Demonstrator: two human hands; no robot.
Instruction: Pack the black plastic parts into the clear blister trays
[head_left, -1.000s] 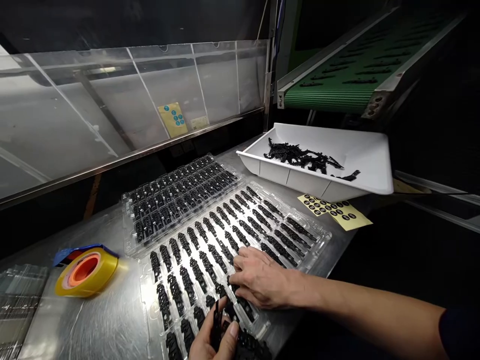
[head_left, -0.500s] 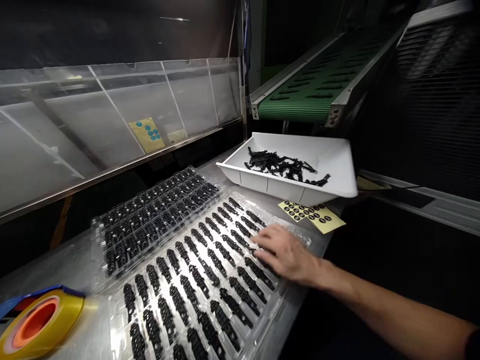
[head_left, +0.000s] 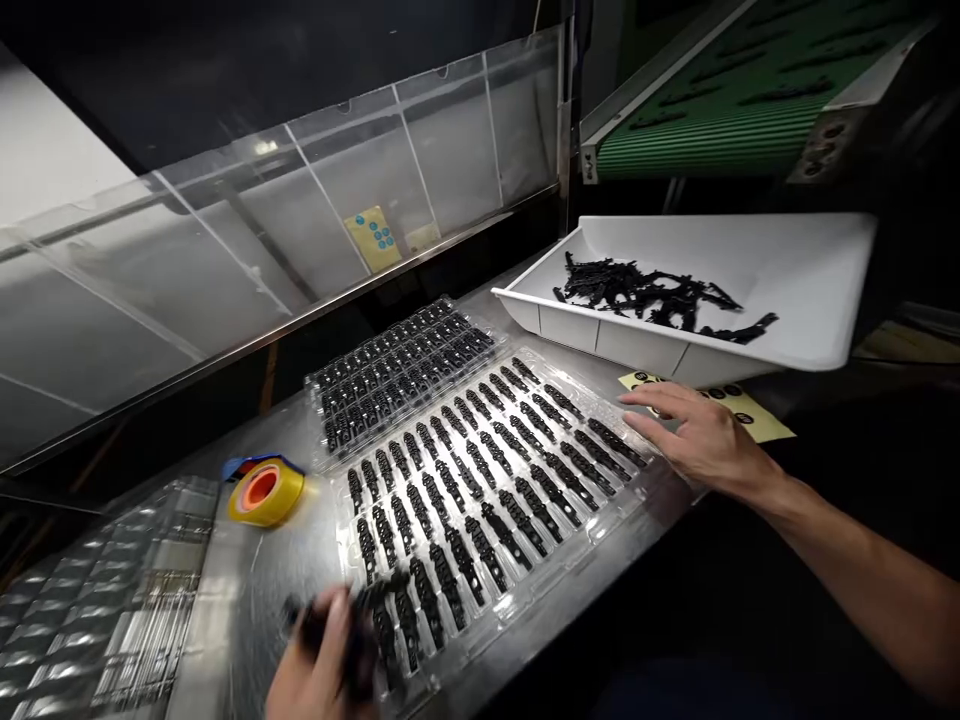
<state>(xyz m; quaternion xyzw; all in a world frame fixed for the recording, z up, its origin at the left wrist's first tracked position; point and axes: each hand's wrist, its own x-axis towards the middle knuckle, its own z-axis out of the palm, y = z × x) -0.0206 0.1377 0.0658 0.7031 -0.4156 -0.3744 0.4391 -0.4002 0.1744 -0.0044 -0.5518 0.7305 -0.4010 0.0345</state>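
Left hand (head_left: 319, 665) was closed around a bunch of small black plastic parts (head_left: 352, 640), held at the near-left corner of the front blister tray (head_left: 637, 480); the hand was motion-blurred, so individual fingers could not be made out. Right hand (head_left: 697, 435) was open and held nothing, fingers spread flat, hovering at the tray's far-right end over a yellow label sheet (head_left: 761, 420) printed with black dots. Left to right on the steel bench (head_left: 247, 590): a stack of empty clear trays (head_left: 97, 600) at the far left edge; a yellow tape roll (head_left: 266, 490) with an orange core just beside it; the front blister tray, its pockets filled with rows of black parts; behind it and touching, a second filled tray (head_left: 405, 375). To the right, a white bin (head_left: 810, 290) sat tilted, holding a loose pile of black parts (head_left: 652, 295). Above it ran a green conveyor belt (head_left: 720, 110). A clear acrylic guard (head_left: 225, 260) stood behind the bench, with a yellow sticker card (head_left: 373, 238) on it.
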